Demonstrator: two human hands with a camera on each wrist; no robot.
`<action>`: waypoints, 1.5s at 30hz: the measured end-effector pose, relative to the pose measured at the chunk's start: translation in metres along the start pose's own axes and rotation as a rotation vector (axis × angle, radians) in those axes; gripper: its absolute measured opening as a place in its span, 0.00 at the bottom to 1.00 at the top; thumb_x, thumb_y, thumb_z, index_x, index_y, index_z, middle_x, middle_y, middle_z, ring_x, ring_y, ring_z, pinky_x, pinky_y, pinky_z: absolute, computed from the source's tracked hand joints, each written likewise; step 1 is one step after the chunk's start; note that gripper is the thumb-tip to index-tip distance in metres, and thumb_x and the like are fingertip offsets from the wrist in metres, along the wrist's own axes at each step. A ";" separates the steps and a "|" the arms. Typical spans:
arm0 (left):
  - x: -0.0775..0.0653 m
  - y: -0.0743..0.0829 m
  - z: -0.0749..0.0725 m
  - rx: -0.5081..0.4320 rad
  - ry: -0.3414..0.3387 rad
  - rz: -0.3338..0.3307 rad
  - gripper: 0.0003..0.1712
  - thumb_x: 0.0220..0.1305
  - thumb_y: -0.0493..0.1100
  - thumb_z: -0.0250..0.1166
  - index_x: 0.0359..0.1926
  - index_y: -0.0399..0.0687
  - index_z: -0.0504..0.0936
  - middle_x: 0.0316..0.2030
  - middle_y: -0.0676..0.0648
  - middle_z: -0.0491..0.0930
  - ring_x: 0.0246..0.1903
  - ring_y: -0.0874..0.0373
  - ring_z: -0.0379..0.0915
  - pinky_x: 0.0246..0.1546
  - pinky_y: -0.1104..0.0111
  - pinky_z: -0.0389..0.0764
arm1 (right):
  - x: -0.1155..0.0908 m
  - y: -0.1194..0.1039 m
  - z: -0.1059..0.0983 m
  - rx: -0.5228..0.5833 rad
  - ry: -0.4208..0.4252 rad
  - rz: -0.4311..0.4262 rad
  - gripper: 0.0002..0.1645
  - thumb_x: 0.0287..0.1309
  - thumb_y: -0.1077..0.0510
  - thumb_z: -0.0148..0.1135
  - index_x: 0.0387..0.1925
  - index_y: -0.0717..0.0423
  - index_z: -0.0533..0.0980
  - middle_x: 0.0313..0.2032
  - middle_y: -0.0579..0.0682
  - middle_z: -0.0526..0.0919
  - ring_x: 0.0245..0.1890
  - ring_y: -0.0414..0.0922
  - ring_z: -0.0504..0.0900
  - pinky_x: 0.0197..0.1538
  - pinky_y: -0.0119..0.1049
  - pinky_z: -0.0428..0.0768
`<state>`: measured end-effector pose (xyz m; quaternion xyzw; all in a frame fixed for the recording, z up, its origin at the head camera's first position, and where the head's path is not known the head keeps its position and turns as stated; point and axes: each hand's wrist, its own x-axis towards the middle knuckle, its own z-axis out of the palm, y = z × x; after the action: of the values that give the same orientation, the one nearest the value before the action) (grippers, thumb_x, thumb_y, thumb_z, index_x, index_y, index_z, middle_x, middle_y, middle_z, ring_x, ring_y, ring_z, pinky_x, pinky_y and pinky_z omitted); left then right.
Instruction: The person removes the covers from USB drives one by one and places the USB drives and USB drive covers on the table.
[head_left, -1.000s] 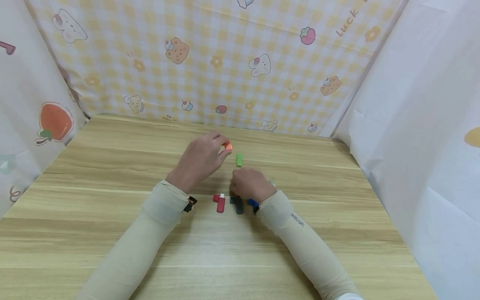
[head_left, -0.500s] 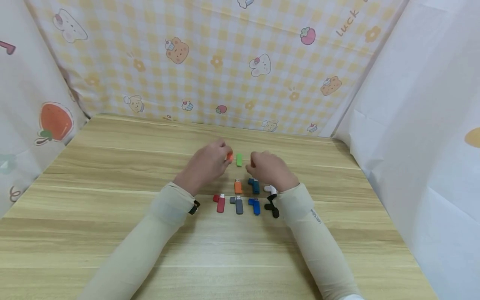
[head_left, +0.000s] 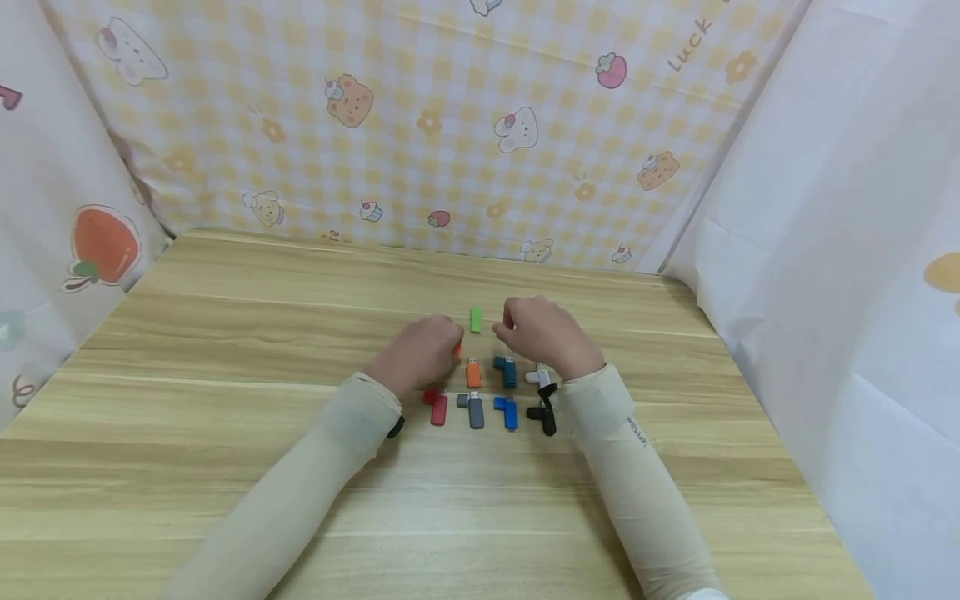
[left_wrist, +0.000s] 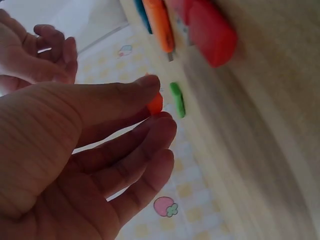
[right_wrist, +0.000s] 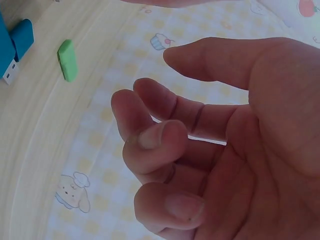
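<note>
My left hand (head_left: 422,350) pinches a small orange cap (left_wrist: 156,104) between thumb and fingertips, just above the table and left of an uncapped orange USB stick (head_left: 474,375). The stick's metal plug points away from me. To the right, my right hand (head_left: 546,332) hovers above the teal (head_left: 509,373) and white USB sticks (head_left: 543,379). In the right wrist view its fingers are loosely bent, its thumb stands apart, and nothing is held. Between and beyond the hands lies a small green piece (head_left: 476,320), flat on the table.
A nearer row holds a red USB stick (head_left: 439,410), a grey one (head_left: 476,412), a blue one (head_left: 511,414) and a black one (head_left: 548,417), with caps beside them. The wooden table (head_left: 420,517) meets a checked cloth (head_left: 427,167) at its back edge.
My left hand has come nearer with the orange cap, down beside the orange stick. The right hand has drawn back up and right from the orange stick, uncovering the sticks.
</note>
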<state>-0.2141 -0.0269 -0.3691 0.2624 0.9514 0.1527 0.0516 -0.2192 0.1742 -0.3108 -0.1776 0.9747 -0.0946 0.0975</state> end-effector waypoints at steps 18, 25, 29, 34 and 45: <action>0.009 0.003 0.013 -0.091 -0.065 -0.040 0.04 0.72 0.29 0.65 0.39 0.38 0.86 0.30 0.45 0.79 0.31 0.52 0.76 0.30 0.70 0.79 | -0.001 0.005 -0.004 0.017 -0.003 -0.001 0.15 0.80 0.51 0.59 0.45 0.59 0.82 0.26 0.49 0.80 0.23 0.43 0.75 0.30 0.34 0.74; 0.009 0.003 0.011 -0.119 -0.077 -0.034 0.04 0.71 0.29 0.66 0.38 0.37 0.86 0.28 0.45 0.79 0.28 0.53 0.77 0.28 0.71 0.78 | 0.000 0.005 -0.003 0.019 -0.003 0.004 0.15 0.80 0.50 0.59 0.45 0.58 0.83 0.27 0.50 0.82 0.24 0.44 0.76 0.31 0.35 0.76; 0.009 0.003 0.012 -0.110 -0.080 -0.018 0.05 0.71 0.28 0.65 0.38 0.38 0.86 0.28 0.45 0.79 0.28 0.53 0.76 0.28 0.71 0.78 | 0.000 0.005 -0.003 0.020 -0.006 0.004 0.15 0.80 0.50 0.59 0.45 0.58 0.83 0.26 0.49 0.81 0.23 0.44 0.76 0.31 0.35 0.75; 0.008 0.003 0.011 -0.103 -0.085 -0.016 0.04 0.72 0.31 0.66 0.38 0.39 0.86 0.28 0.45 0.79 0.27 0.54 0.76 0.28 0.71 0.78 | 0.000 0.005 -0.003 0.026 -0.013 0.006 0.15 0.80 0.50 0.59 0.46 0.58 0.82 0.26 0.49 0.81 0.24 0.44 0.76 0.31 0.34 0.75; 0.003 -0.001 -0.007 -0.037 -0.041 -0.037 0.12 0.77 0.44 0.69 0.47 0.37 0.88 0.33 0.46 0.81 0.32 0.52 0.76 0.36 0.68 0.81 | 0.006 0.009 -0.003 0.016 0.014 0.002 0.20 0.80 0.51 0.58 0.62 0.58 0.81 0.50 0.56 0.89 0.44 0.50 0.87 0.51 0.47 0.87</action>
<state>-0.2182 -0.0281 -0.3630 0.2469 0.9518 0.1640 0.0785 -0.2278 0.1804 -0.3110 -0.1753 0.9747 -0.1037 0.0924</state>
